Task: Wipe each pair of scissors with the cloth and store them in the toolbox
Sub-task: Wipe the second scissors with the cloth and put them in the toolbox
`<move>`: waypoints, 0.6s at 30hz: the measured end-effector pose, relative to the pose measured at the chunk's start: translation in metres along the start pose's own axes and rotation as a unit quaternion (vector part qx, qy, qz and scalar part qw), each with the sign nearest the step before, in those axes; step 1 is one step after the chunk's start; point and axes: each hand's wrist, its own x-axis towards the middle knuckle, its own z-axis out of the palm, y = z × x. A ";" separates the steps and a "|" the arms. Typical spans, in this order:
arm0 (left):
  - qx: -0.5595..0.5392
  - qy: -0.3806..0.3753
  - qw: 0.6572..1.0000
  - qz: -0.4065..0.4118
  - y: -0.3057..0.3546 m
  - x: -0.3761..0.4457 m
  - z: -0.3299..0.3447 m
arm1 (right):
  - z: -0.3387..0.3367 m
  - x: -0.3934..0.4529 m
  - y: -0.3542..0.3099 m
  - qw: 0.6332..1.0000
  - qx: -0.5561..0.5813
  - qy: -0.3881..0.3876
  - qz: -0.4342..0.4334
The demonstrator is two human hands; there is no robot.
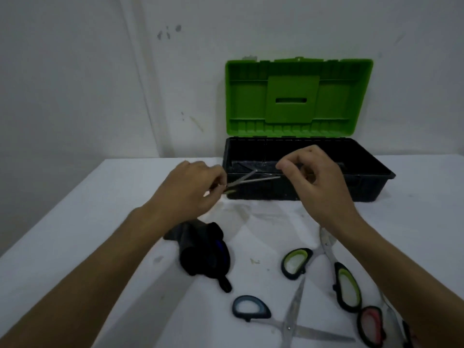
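Note:
My left hand [193,189] grips the handle end of a pair of scissors [248,179] whose blades are spread and point right over the front left rim of the toolbox [376,182]. The toolbox is black with its green lid [298,96] standing open. My right hand [319,182] hovers at the blade tips with thumb and forefinger pinched; whether it touches them I cannot tell. A dark cloth [203,252] lies crumpled on the table below my left hand. Green-handled scissors [326,262], blue-handled scissors [276,315] and red-handled scissors [374,325] lie open at the front right.
The white table [100,197] meets a white wall behind the toolbox. Small stains and crumbs mark the tabletop near the cloth. My right forearm passes over the green-handled and red-handled scissors.

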 end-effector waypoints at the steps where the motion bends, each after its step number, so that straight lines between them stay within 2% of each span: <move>1: -0.053 0.007 0.996 -0.074 -0.007 -0.011 -0.008 | 0.008 -0.001 -0.004 1.000 0.001 0.001 0.000; 3: -0.162 0.018 0.965 -0.204 -0.020 -0.032 -0.018 | 0.028 -0.003 -0.006 0.998 -0.031 -0.049 0.032; 5: -0.232 0.032 0.927 -0.292 -0.033 -0.051 -0.019 | 0.054 -0.007 -0.007 0.977 -0.094 -0.171 0.080; 7: -0.295 0.043 0.884 -0.361 -0.043 -0.064 -0.018 | 0.079 -0.014 -0.013 0.940 -0.146 -0.292 0.096; 10: -0.363 0.047 0.829 -0.423 -0.053 -0.076 -0.012 | 0.110 -0.022 -0.027 0.896 -0.206 -0.388 0.060; 13: -0.388 0.060 0.805 -0.445 -0.058 -0.081 -0.011 | 0.127 -0.028 -0.036 0.877 -0.234 -0.421 0.004; 18: -0.403 0.072 0.803 -0.432 -0.057 -0.076 -0.012 | 0.130 -0.029 -0.042 0.896 -0.220 -0.386 -0.023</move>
